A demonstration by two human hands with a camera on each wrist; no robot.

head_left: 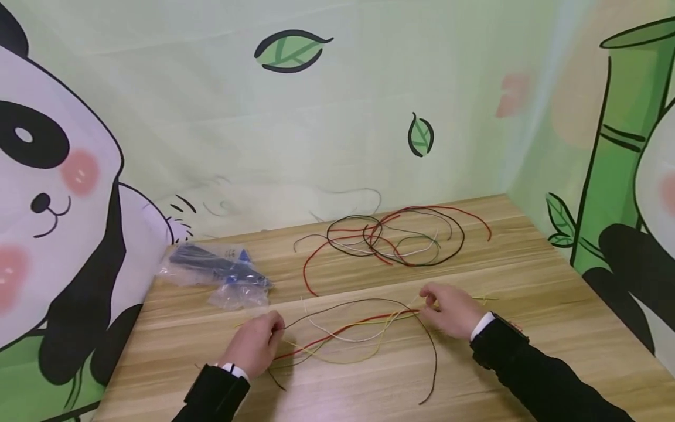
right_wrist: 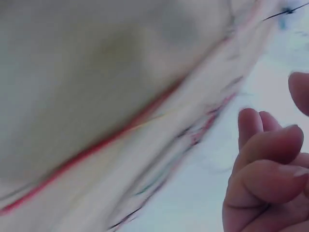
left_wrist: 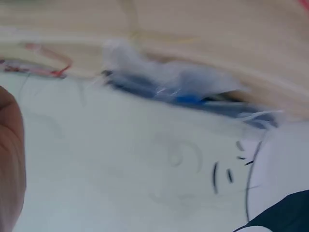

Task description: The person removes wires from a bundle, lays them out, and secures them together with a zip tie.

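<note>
In the head view, a loose bunch of thin wires lies on the table between both hands: a red wire (head_left: 345, 329), a yellow wire (head_left: 343, 361), a white wire (head_left: 348, 340) and a dark wire (head_left: 435, 354). Over the bunch's left end is my left hand (head_left: 255, 341), its fingers bent downward; whether they pinch any wire is hidden. At the right end, my right hand (head_left: 452, 309) hovers by the wire ends with loosely bent fingers. The right wrist view shows the thumb apart from the fingers (right_wrist: 270, 183), with nothing seen between them.
Farther back on the table (head_left: 538, 258) lies a tangle of red, black, white and green wires (head_left: 464, 234). A clear plastic bag (head_left: 237, 296) holding a dark, partly blue item sits at the back left. Behind hangs a cloth backdrop (head_left: 358, 135) printed with pandas and bamboo.
</note>
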